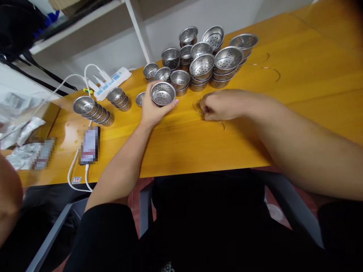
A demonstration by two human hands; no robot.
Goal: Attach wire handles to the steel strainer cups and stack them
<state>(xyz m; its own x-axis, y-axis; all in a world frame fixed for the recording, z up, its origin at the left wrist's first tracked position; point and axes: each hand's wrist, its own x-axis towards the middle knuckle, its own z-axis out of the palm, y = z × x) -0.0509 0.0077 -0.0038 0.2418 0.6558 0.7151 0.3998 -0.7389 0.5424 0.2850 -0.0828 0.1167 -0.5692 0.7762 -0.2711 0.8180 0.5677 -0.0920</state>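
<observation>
My left hand (153,107) is wrapped round a small perforated steel strainer cup (162,93), held upright just above the yellow wooden table (198,143). My right hand (219,105) rests on the table to its right, fingers pinched on a thin wire ring (197,107). Another curved wire piece (221,124) lies just in front of that hand. Behind both hands stands a cluster of stacked strainer cups and wider strainer bowls (204,62).
Two rows of nested cups (95,110) lie on their sides at the left, near a white power strip (109,81) with white cables. A phone (89,145) and crumpled plastic bags (19,132) sit at the left edge. More wire rings (270,70) lie far right.
</observation>
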